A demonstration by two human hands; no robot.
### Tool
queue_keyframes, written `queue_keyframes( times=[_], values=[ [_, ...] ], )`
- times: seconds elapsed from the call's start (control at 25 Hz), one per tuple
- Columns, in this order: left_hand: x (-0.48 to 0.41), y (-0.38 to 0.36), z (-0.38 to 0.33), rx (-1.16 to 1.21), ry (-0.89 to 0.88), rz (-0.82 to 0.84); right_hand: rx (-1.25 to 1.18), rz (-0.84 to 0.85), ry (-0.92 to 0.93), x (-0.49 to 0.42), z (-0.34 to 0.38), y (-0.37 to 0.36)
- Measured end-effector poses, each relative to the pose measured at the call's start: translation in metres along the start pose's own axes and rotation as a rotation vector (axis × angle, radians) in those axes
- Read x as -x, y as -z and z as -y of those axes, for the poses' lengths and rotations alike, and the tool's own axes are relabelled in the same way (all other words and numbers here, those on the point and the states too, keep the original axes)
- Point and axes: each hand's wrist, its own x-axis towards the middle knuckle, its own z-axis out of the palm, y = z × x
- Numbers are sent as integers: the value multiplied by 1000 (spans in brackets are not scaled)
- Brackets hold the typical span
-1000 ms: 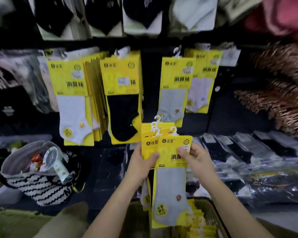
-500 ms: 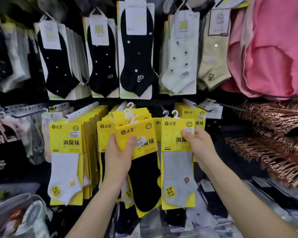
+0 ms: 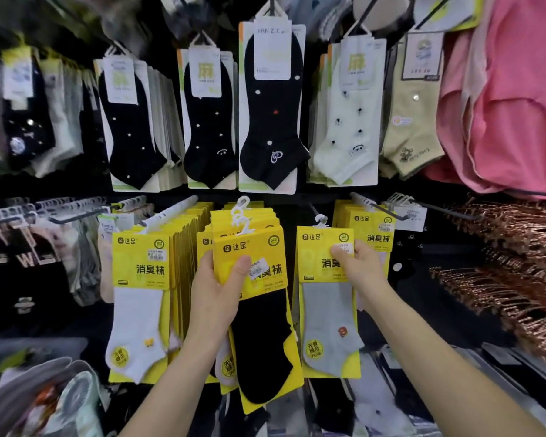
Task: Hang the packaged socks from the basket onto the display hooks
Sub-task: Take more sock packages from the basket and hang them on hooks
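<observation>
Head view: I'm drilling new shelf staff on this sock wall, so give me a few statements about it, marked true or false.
1. A white-sock pack hangs left of the left hand. True.
2. The right hand pinches the white-sock pack. False: it pinches the grey-sock pack.
3. The left hand grips a stack of yellow packs, black sock in front. True.
4. The pink garment hangs upper left. False: it hangs upper right.

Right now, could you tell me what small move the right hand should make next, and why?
Probably nudge the grey sock pack up so its white hanger catches the black peg; the right hand holds it just below that peg.
</observation>
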Motion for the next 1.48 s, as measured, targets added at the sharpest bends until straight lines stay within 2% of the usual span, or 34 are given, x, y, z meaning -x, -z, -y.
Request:
queue_keyframes(
  times=[0.08, 0.16, 0.2, 0.24, 0.32, 0.4, 0.6, 0.8, 1.04, 1.36, 1.48],
  values=[
    [1, 1, 1, 1, 6, 8, 102, -57, 26, 0, -1, 0],
    [5, -2, -2, -2, 9, 27, 233, -194, 153, 9, -3, 1],
    [8, -6, -3, -6, 7, 40, 214, -196, 233, 17, -3, 0],
    [11, -10, -5, -4, 6, 56, 142, -127, 269, 27, 1, -4],
    [16, -23, -6, 10, 11, 85, 33, 71, 247, 43, 9, -15],
    [21, -37, -5, 29, 18, 102, 69, 121, 219, 46, 14, -20],
    [25, -49, 8, 123, 83, 151, -75, 59, 96, 37, 9, 2],
    [21, -36, 12, 97, 21, 56, -146, -104, -8, 10, 10, 16],
    [14, -8, 15, 47, -35, -17, -18, -105, 82, -4, 15, 1],
    [20, -10, 19, 91, -20, 23, 61, -97, 84, -4, 7, -5],
    [22, -19, 14, 110, -35, 52, 120, -192, 169, 5, 10, 1]
  ],
)
